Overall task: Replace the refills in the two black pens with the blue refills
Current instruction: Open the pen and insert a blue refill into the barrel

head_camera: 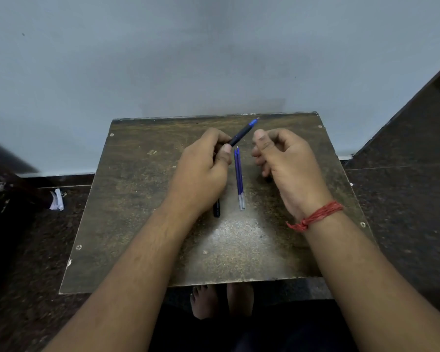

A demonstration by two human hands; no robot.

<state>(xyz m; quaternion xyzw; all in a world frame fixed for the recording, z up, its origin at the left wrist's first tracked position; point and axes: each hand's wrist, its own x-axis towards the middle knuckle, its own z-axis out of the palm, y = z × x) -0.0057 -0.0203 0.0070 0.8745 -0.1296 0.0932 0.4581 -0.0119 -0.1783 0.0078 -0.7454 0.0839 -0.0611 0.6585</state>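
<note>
My left hand grips a black pen by its lower part, and the pen's blue end points up and to the right. My right hand hovers just right of that pen, fingers curled and thumb against the forefinger; I cannot see whether anything is inside it. Two blue refills lie side by side on the table between my hands. A second black pen lies on the table, mostly hidden under my left hand.
The small worn wooden table stands against a pale wall. Dark floor surrounds it, with a white scrap at the left. Bare feet show below the table's front edge.
</note>
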